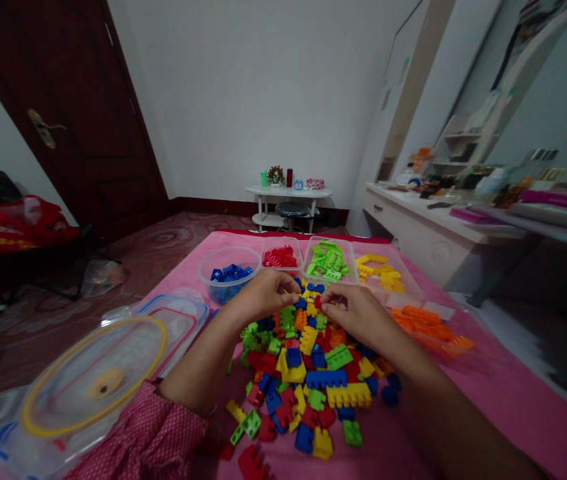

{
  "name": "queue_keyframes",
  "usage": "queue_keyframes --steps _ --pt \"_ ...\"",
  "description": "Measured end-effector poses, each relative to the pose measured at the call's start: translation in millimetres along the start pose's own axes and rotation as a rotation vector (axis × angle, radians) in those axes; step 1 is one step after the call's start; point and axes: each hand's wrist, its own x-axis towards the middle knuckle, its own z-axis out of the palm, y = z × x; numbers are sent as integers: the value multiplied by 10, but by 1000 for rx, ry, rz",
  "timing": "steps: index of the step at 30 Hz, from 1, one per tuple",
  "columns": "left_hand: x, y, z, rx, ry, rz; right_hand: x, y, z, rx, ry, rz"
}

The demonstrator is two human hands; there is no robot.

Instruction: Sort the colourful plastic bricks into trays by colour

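A mixed pile of toy building blocks [308,340] in red, blue, yellow, green and orange lies on the pink cloth. Over its far end, my left hand [268,293] has thumb and fingers drawn together at the blocks; whatever they pinch is too small to make out. Just to the right, my right hand [356,310] pinches a small red block [318,302] between thumb and fingers. Beyond my hands, a round tub [203,267] holds blue blocks. Clear boxes hold red blocks [280,257], green blocks [330,260], yellow blocks [383,273] and orange blocks [428,327].
Clear lids, one with a yellow rim [28,407], are stacked at the left beside my forearm. A white dresser [423,220] stands to the right. A low white table [288,192] and a round stool [293,209] are by the far wall.
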Motion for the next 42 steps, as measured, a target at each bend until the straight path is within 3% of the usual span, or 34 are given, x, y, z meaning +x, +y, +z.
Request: queue_keyframes --steps 4,9,13,18,25,29,32,35,39,42 --pt "35 -3 97 -97 10 39 39 9 -31 124 118 -23" --pt "51 15 182 -103 -28 74 45 75 41 -31 189 -24" --pt "44 50 256 49 26 66 40 171 164 -157 103 -50" --pt "49 48 317 122 12 75 5 164 230 -245 -32 -107" --pt "66 41 315 46 24 49 29 159 247 -178 -16 -83" --pt "82 92 324 -304 98 16 80 170 171 -49 105 -66" --pt "64 181 308 -684 92 -115 76 60 80 16 243 -88" --pt "34 249 285 -1096 -39 -260 37 -118 39 91 289 -137" --pt "24 248 292 -1505 -307 -325 -8 -286 44 195 256 -154" --pt "37 221 311 -1579 -303 -351 -5 -280 2 214 311 -152"
